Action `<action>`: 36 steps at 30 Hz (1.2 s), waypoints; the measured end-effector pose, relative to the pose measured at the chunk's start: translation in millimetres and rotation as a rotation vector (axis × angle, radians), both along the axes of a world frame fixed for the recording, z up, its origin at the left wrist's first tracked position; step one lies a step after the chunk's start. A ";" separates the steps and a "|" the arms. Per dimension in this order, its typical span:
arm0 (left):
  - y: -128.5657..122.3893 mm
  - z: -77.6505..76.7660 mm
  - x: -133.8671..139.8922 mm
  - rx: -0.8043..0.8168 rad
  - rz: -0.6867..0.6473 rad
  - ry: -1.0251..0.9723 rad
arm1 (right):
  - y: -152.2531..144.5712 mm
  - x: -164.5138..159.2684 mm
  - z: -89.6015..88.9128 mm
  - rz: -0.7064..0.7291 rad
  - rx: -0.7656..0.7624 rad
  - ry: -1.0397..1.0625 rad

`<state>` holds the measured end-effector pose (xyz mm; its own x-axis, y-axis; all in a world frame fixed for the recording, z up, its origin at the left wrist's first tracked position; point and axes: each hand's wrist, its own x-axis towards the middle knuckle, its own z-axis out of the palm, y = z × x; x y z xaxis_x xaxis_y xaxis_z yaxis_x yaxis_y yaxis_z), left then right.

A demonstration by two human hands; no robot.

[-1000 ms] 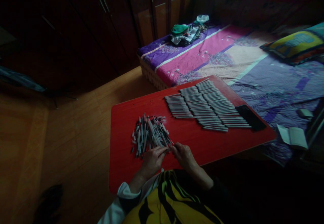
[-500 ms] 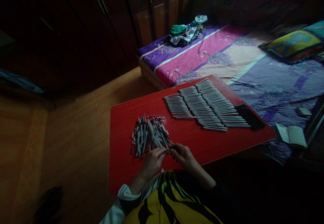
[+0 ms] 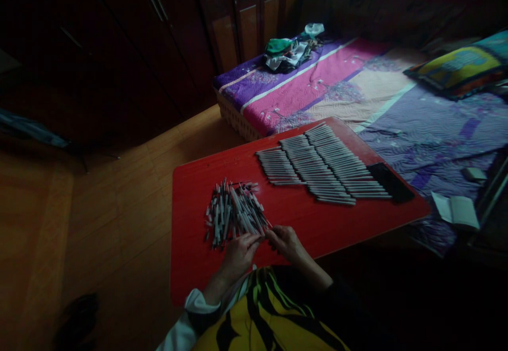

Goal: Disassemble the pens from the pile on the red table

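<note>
Both hands meet at the near edge of a heap of loose pen parts [image 3: 234, 208], slim grey, white and dark pieces on the red table [image 3: 190, 266]. My left hand [image 3: 238, 255] is closed in a pinch on a thin pen, mostly hidden by the fingers. Fingertips of my right hand [image 3: 286, 241] are pinched at the other end of it, almost touching the left ones. Farther back on the table, grey pens [image 3: 317, 165] lie side by side in three slanting rows.
A flat black object [image 3: 391, 182] lies at the table's right end, beside the rows. Beyond is a bed [image 3: 301, 97] with a striped cover, a pile of clothes [image 3: 288, 53] and a pillow [image 3: 464, 70]. An open notebook [image 3: 455, 210] lies right of the table.
My right hand has shifted very slightly, still pinching close to the left. The heap and the rows of pens look the same.
</note>
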<state>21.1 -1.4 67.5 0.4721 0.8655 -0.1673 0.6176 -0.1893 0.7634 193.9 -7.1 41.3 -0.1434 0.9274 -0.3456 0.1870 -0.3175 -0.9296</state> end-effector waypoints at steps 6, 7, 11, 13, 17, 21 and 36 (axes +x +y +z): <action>-0.4 -2.8 1.6 -0.001 0.039 0.016 | 0.7 0.5 6.7 0.053 0.005 0.080; -0.7 -3.0 1.6 -0.001 0.037 0.017 | 0.5 0.7 5.6 0.053 0.001 0.072; -2.6 -4.3 0.2 0.025 0.003 0.044 | -0.6 1.6 -7.1 0.069 -0.018 0.037; -3.8 -4.2 -0.8 0.064 -0.034 0.072 | -0.6 1.3 -14.4 0.083 -0.095 0.108; -5.3 -3.4 -2.0 0.145 -0.086 0.151 | 0.8 -1.1 -21.7 0.123 -0.320 0.217; -5.0 -6.2 -2.3 0.127 0.002 0.142 | 2.9 -3.7 -18.6 0.083 -0.255 0.204; -7.4 -13.9 -3.5 0.178 -0.035 0.268 | 9.2 -12.7 -18.0 0.192 0.068 -0.335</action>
